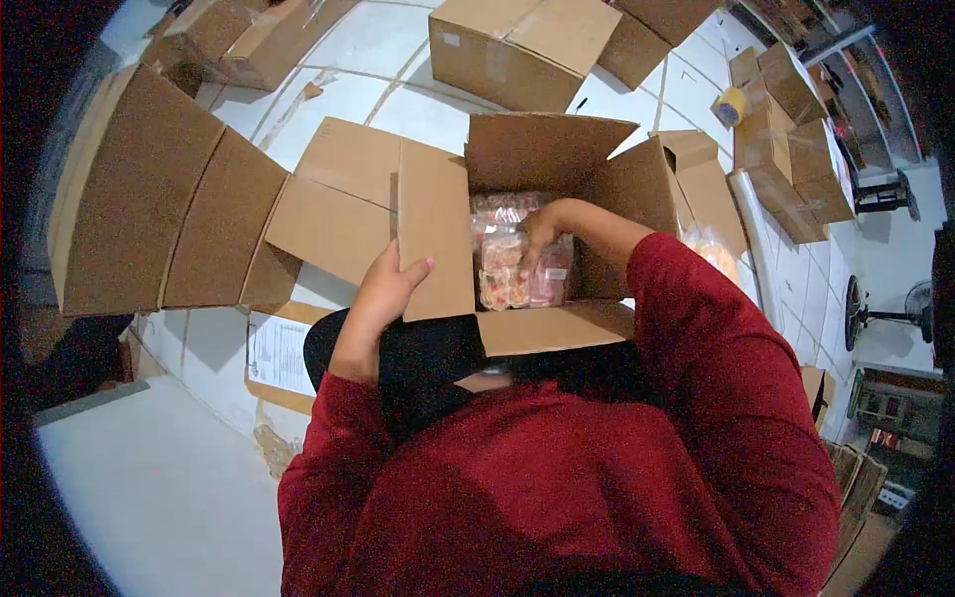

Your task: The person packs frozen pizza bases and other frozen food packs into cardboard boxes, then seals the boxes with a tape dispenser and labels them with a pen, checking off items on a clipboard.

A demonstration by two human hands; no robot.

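An open cardboard box [552, 149] stands in front of me with its flaps spread outward. Inside lie several clear plastic packets [504, 271] of pale pink and orange pieces, with a pinker packet [550, 283] beside them. My left hand [391, 286] is closed on the box's left flap [435, 239], thumb on top and the other fingers hidden behind. Reaching into the box, my right hand [546, 234] has its fingers bent down onto the packets. Its fingertips press together at the plastic; the exact hold is partly hidden.
More cardboard boxes stand behind [517, 45] and at the left [139, 199]. Yellow tape [731, 106] rests on boxes at the right. A clipboard with paper [279, 350] lies left of me. A fan [895, 313] and a clear bag [712, 251] are at the right.
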